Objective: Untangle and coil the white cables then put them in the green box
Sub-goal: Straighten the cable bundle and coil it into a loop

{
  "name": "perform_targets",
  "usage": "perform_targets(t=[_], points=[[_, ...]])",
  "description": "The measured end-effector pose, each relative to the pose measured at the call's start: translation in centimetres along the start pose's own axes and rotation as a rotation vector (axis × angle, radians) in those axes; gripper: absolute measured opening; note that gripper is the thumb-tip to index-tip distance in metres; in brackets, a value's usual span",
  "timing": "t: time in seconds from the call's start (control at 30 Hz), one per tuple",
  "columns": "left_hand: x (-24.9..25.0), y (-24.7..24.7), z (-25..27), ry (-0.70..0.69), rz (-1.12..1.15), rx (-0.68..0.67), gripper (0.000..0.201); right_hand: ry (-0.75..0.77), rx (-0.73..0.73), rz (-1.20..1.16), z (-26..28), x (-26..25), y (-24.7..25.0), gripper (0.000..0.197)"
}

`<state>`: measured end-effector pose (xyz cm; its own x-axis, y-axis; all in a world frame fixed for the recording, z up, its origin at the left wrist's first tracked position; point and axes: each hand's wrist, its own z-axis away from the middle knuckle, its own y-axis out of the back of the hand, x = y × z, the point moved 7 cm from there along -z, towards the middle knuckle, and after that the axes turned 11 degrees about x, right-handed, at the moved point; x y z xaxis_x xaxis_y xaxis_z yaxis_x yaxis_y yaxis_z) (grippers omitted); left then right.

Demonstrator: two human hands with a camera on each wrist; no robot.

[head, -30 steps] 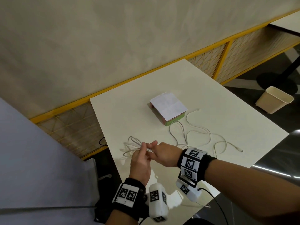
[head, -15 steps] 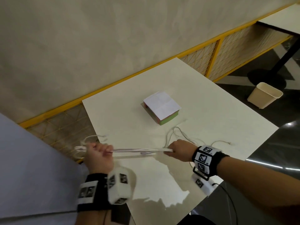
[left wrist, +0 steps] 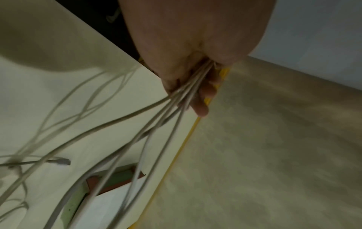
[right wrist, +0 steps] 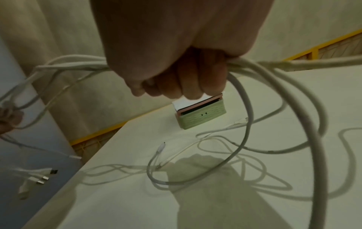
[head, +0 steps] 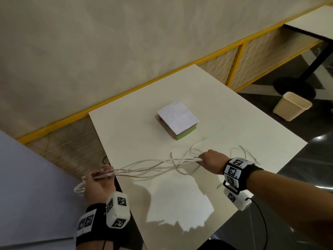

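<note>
Several white cables (head: 149, 167) run in a loose bundle between my two hands above the table. My left hand (head: 98, 179) grips one end of the bundle just off the table's left edge, with loops hanging behind it; the same strands (left wrist: 176, 99) pass between its fingers. My right hand (head: 209, 158) holds the other end in a fist over the table's near right part, fingers (right wrist: 184, 83) curled round the cables (right wrist: 245, 117). Loose cable tails (head: 241, 152) trail on the table beyond it. The green box (head: 183, 135) stands mid-table under a white paper lid (head: 177, 117).
The white table (head: 234, 120) ends at an edge close to my left hand. A beige bin (head: 292, 106) stands on the dark floor at the right. A yellow-framed mesh fence (head: 234, 56) runs along the wall behind. Cable plugs (right wrist: 42, 178) dangle at the left.
My hands have drawn apart: the left pulled back off the table's left edge, stretching the cables out. Since half a second ago the taut bundle has slackened and fanned into separate strands.
</note>
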<state>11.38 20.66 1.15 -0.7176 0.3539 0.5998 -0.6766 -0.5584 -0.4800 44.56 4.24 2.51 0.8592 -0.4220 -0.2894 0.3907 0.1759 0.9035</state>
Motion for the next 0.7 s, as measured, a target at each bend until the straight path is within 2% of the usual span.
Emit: perform_targets(t=[0.07,0.13,0.17,0.23,0.3,0.37,0.47,0.57,0.7], points=[[-0.8,0.5,-0.2,0.027,-0.065,-0.022,0.037,0.0,0.01,0.003,-0.2,0.1,0.3,0.036],[-1.7,1.3,-0.6,0.091,-0.18,-0.019,0.031,0.002,0.019,0.013,-0.4,0.1,0.5,0.038],[-2.2,1.7,-0.6,0.144,-0.228,-0.013,0.037,0.002,0.027,0.023,-0.4,0.1,0.6,0.039],[-3.4,2.6,-0.4,0.238,-0.322,-0.004,0.066,0.009,0.046,0.033,-0.6,0.1,1.0,0.04],[-4.8,3.3,0.7,0.333,-0.467,-0.008,0.071,0.026,0.064,0.037,-0.9,0.0,1.1,0.04],[-6.2,4.6,2.0,0.454,-0.587,0.044,0.074,0.035,0.075,0.034,-1.3,-0.1,1.1,0.041],[-7.9,5.8,2.9,0.597,-0.642,0.083,0.079,0.04,0.096,0.026,-1.6,-0.8,1.0,0.041],[-9.5,4.9,3.8,0.632,-0.697,0.003,0.072,0.041,0.09,0.025,-1.6,-2.0,0.8,0.042],[-12.1,0.1,7.7,0.63,-0.782,-0.203,0.067,0.057,0.095,0.04,-2.0,-3.8,0.3,0.045]])
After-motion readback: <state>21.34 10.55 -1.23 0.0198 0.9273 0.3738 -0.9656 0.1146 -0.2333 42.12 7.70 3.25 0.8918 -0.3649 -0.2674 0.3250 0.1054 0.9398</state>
